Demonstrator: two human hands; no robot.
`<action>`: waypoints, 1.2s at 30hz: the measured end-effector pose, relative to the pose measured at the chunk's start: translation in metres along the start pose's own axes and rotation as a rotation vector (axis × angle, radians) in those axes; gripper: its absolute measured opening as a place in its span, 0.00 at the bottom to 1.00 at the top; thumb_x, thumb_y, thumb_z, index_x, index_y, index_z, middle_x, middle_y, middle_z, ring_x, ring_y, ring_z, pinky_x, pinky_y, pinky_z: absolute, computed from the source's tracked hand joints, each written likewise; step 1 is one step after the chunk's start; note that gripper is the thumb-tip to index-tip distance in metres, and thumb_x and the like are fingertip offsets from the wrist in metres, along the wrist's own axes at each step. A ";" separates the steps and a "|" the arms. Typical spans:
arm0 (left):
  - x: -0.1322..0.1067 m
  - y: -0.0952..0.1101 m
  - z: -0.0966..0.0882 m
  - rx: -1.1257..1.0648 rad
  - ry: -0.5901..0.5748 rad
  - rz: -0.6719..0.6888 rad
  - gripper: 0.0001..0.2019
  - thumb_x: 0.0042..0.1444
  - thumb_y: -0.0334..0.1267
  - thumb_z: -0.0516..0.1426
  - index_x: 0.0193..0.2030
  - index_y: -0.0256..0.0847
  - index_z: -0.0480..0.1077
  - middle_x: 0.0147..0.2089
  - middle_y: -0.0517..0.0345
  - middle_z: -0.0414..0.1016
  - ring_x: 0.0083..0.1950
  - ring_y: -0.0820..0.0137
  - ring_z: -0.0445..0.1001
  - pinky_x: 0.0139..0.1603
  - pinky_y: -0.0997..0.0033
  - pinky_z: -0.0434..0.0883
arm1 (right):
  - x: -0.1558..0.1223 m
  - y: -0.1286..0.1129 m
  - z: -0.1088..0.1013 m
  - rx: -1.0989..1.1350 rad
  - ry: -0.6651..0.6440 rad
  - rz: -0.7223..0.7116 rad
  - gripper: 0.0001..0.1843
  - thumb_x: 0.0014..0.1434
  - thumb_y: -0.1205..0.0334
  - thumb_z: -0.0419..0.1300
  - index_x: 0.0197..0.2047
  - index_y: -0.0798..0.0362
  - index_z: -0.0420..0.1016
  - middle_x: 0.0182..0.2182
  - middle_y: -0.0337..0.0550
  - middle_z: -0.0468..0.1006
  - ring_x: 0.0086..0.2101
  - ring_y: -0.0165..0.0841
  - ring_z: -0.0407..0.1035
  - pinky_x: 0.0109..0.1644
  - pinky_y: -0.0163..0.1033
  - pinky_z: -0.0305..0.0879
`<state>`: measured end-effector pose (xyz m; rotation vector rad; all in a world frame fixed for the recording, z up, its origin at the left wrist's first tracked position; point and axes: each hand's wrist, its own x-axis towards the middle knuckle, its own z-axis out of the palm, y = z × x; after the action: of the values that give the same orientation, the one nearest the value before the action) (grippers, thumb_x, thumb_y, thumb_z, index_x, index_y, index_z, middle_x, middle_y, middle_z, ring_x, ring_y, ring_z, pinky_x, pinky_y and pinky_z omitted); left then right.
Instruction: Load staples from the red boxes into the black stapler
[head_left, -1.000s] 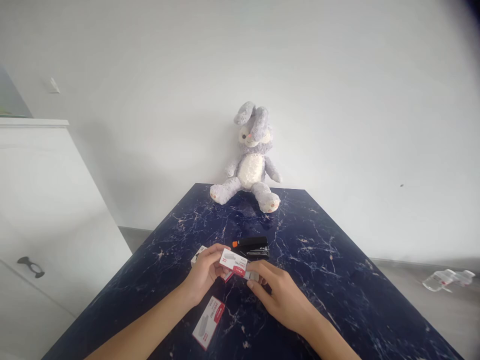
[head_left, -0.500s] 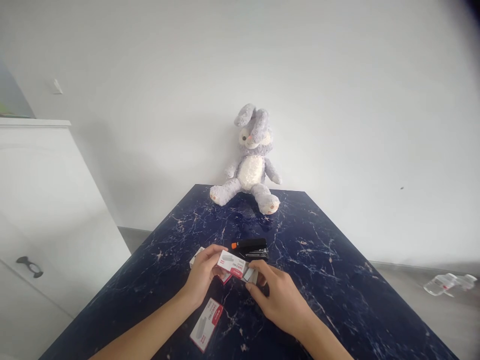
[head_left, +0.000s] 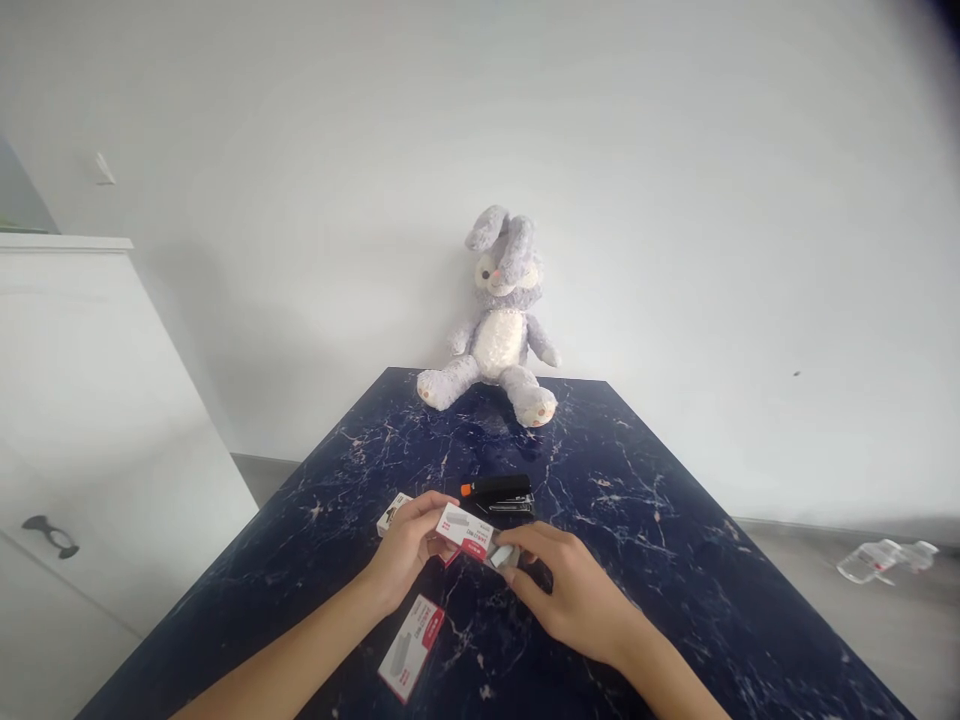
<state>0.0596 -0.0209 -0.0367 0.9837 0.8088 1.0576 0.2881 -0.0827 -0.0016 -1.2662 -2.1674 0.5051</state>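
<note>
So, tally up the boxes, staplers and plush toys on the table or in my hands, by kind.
Boxes: 3 (held box in the left hand, near box, partly hidden box)
Stapler: 1
Plush rabbit: 1
Total: 5, not counting a red edge below the held box, which may be another.

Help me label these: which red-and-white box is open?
The box in the left hand: a grey piece shows at its end; the lower box looks shut.

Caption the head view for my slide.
Left hand holds a printed box, right hand at its open end; stapler, plush rabbit beyond.
</note>
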 end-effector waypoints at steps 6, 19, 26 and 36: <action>-0.001 0.002 0.000 0.014 -0.046 -0.013 0.10 0.54 0.41 0.64 0.40 0.37 0.75 0.29 0.56 0.77 0.26 0.73 0.71 0.26 0.76 0.69 | 0.003 0.006 0.005 -0.166 -0.003 -0.067 0.13 0.65 0.68 0.54 0.48 0.44 0.75 0.42 0.41 0.79 0.41 0.36 0.72 0.45 0.41 0.69; -0.001 0.000 0.000 0.005 -0.074 -0.066 0.09 0.55 0.37 0.64 0.41 0.36 0.74 0.34 0.52 0.79 0.30 0.73 0.75 0.30 0.77 0.72 | 0.004 0.007 0.005 -0.101 0.182 -0.094 0.13 0.69 0.60 0.51 0.51 0.46 0.73 0.49 0.48 0.75 0.49 0.41 0.70 0.51 0.48 0.72; -0.001 0.001 0.001 -0.011 -0.060 -0.081 0.10 0.53 0.39 0.65 0.40 0.37 0.74 0.34 0.52 0.80 0.29 0.73 0.75 0.30 0.77 0.73 | 0.002 0.000 0.005 0.029 0.257 0.062 0.08 0.65 0.55 0.56 0.43 0.47 0.73 0.40 0.45 0.78 0.36 0.36 0.72 0.38 0.40 0.73; -0.003 0.003 0.003 0.013 -0.067 -0.112 0.10 0.55 0.38 0.64 0.41 0.36 0.74 0.35 0.51 0.80 0.29 0.74 0.74 0.31 0.78 0.73 | 0.001 -0.002 0.006 0.041 0.221 0.082 0.16 0.67 0.54 0.54 0.57 0.43 0.70 0.44 0.46 0.77 0.39 0.36 0.73 0.40 0.38 0.73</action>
<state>0.0608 -0.0245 -0.0327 0.9681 0.8073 0.9199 0.2830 -0.0825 -0.0047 -1.3262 -1.9205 0.4192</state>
